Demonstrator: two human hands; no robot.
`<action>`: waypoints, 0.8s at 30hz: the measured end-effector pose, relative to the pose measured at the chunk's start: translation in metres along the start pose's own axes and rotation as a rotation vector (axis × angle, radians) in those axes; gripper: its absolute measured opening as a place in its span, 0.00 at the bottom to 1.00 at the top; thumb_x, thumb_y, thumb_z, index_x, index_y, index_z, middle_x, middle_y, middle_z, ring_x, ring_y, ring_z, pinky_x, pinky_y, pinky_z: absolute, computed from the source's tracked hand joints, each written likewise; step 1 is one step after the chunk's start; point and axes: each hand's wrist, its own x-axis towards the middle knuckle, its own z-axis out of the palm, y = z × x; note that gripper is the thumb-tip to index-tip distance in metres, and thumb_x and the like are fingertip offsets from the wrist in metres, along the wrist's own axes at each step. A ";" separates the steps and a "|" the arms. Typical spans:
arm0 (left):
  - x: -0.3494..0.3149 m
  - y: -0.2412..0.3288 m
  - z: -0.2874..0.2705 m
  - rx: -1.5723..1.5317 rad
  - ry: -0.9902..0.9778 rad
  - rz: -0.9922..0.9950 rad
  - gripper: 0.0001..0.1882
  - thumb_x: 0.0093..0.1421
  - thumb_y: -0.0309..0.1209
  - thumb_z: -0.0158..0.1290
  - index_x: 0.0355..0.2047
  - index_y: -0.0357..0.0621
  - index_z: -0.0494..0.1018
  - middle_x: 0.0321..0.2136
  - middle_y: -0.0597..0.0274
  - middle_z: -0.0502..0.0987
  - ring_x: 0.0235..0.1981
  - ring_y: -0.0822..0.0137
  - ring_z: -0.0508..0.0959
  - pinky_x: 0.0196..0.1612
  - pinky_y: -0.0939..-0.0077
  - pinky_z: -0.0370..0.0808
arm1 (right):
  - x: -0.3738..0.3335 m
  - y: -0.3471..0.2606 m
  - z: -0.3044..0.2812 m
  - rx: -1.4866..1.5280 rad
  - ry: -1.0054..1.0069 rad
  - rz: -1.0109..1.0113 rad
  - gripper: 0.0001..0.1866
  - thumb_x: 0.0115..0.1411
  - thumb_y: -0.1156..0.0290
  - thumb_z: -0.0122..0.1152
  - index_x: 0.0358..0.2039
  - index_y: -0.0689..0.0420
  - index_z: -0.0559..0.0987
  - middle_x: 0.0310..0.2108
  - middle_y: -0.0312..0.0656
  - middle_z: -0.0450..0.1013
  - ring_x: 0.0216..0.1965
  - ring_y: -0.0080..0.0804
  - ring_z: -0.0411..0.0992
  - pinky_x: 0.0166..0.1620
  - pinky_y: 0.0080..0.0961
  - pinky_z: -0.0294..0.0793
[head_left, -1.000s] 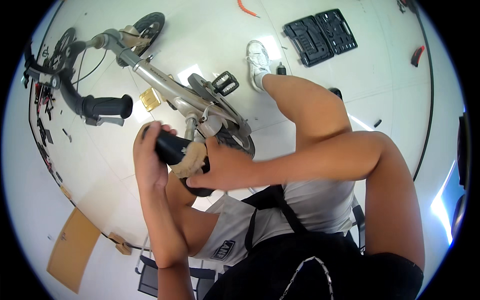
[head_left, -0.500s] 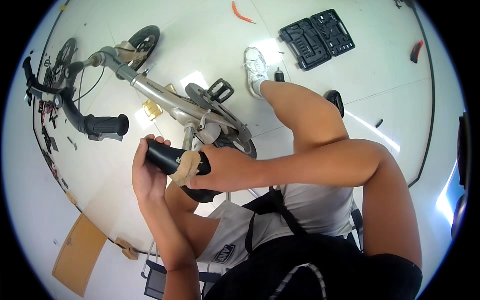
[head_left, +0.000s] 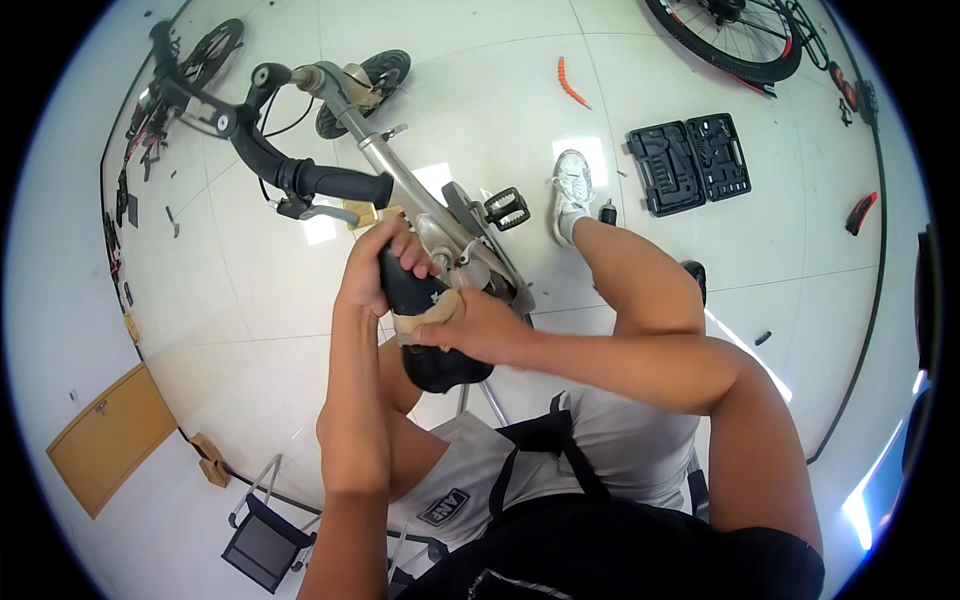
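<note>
A black bicycle saddle (head_left: 440, 370) is in front of me, on a grey folding bicycle (head_left: 405, 182) with small wheels. My left hand (head_left: 370, 268) wraps its fingers around the narrow nose of the saddle. With my right hand (head_left: 485, 328) I pinch a tan piece of cloth (head_left: 440, 312) against the saddle's middle; its fingertips are partly hidden. The cloth lies across the saddle, from the right hand toward the left edge. Beyond my left hand is the black handlebar grip (head_left: 345, 185) with its brake lever.
A pedal (head_left: 507, 208) sticks out beside my white shoe (head_left: 572, 185). On the tiled floor lie an open black tool case (head_left: 690, 162), an orange flexible shaft (head_left: 571, 82) and a red-and-black tool (head_left: 861, 213). Another bicycle wheel (head_left: 745, 62) is at the far right; a chair (head_left: 265, 540) stands lower left.
The view has shifted, bringing the wheel at the far right into it. My left fingers have curled over the saddle's nose, while my right hand still presses the cloth on the saddle.
</note>
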 end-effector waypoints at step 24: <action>-0.021 -0.007 0.024 -0.087 0.269 0.083 0.14 0.60 0.41 0.38 0.21 0.49 0.60 0.18 0.63 0.65 0.23 0.63 0.70 0.39 0.61 0.73 | -0.021 -0.023 -0.022 -0.307 -0.084 0.116 0.41 0.53 0.49 0.72 0.53 0.71 0.67 0.49 0.57 0.73 0.51 0.41 0.74 0.54 0.32 0.72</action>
